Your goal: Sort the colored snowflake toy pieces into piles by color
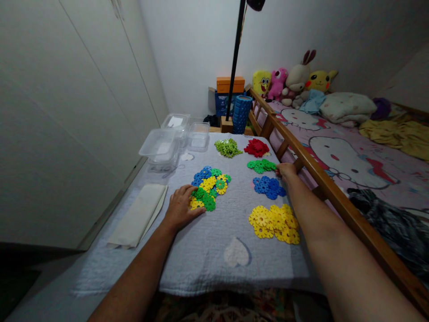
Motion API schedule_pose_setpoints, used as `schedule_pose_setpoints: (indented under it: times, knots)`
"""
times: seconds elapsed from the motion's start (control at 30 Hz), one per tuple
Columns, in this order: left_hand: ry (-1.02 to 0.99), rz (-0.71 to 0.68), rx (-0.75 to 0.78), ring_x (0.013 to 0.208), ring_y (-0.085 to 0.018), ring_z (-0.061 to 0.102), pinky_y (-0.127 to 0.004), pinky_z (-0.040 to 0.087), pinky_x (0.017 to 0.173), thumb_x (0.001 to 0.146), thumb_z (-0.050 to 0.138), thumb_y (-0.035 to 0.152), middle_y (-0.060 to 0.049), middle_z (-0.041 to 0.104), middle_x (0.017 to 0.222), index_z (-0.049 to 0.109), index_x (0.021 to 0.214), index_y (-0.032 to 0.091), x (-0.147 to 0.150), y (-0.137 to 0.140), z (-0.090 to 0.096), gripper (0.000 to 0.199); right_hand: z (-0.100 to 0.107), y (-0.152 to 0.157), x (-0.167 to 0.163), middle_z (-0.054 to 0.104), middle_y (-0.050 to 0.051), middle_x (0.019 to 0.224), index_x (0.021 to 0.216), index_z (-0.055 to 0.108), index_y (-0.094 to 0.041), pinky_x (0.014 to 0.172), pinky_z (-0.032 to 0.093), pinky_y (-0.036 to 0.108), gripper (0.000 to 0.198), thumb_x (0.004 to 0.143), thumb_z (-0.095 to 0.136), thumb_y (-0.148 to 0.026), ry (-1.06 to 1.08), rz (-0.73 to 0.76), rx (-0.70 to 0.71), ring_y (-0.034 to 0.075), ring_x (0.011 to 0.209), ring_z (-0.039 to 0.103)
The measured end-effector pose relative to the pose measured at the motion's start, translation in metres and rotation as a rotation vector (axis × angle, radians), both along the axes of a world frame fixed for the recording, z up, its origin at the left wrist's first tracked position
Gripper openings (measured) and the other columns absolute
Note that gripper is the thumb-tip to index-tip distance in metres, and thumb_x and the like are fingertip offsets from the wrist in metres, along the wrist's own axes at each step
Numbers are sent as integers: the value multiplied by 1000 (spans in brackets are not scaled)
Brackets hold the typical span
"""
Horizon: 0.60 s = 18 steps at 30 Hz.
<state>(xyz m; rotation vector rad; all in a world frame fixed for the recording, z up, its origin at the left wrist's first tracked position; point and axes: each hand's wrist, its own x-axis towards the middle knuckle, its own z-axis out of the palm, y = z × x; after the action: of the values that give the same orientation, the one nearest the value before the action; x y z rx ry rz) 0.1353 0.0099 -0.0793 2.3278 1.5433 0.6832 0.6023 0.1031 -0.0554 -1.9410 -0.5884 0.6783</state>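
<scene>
My left hand (182, 205) lies at the near-left edge of a mixed pile of plastic flower-shaped discs (208, 183), blue, yellow and green. Its thumb and fingers are apart, with fingertips touching the green and yellow discs. My right hand (287, 171) is at the right end of the green disc pile (261, 166), fingers curled in; what they pinch, if anything, is hidden. Below that pile lie blue discs (268, 186) and, nearer me, a spread of yellow discs (273, 222). Farther back are a red pile (256, 147) and a light green pile (228, 147).
Clear plastic containers (199, 136) stand at the table's back left, one lid-like tray (159, 142) on top. A folded cream cloth (139, 214) lies at left. A wooden bed rail (301, 156) runs along the right side. A black lamp pole (235, 62) rises behind.
</scene>
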Motion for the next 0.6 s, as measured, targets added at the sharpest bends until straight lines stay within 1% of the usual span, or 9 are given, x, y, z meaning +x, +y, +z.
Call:
schedule_pose_setpoints:
  times: [0.1, 0.2, 0.33, 0.47, 0.6]
  knots:
    - [4, -3, -13, 125, -35, 52, -51, 42, 105, 69, 81, 53, -11, 55, 139, 56, 133, 27, 0, 0, 0, 73, 1, -1, -1, 49, -3, 45, 83, 67, -10, 40, 42, 22, 9, 76, 63, -9, -4, -70, -34, 12, 39, 48]
    - [-3, -12, -11, 126, -35, 51, -51, 41, 106, 68, 81, 54, -11, 54, 140, 55, 134, 28, -2, -1, -2, 76, 1, -4, -1, 51, -2, 46, 84, 68, -10, 40, 44, 22, 14, 74, 60, -5, -4, -90, -35, 13, 40, 50]
    - [-9, -26, -14, 126, -35, 51, -52, 40, 107, 67, 81, 56, -12, 54, 140, 54, 136, 26, -6, -2, -3, 79, 0, -12, 1, 52, -2, 48, 87, 68, -11, 41, 47, 21, 20, 73, 58, -1, -14, -88, -10, 12, 42, 51]
    - [-8, -51, -47, 126, -35, 51, -52, 40, 107, 67, 81, 55, -11, 56, 138, 55, 134, 26, -10, -2, -1, 78, -3, -19, 3, 53, -2, 51, 84, 67, -11, 45, 50, 21, 20, 71, 58, 1, -32, -74, 12, 11, 44, 53]
    - [-15, -74, -63, 126, -35, 51, -52, 40, 108, 66, 82, 52, -11, 57, 137, 56, 134, 25, -12, 0, 1, 77, -4, -25, 3, 53, -3, 53, 87, 67, -9, 46, 49, 21, 19, 74, 56, 0, -67, -55, 10, 10, 43, 51]
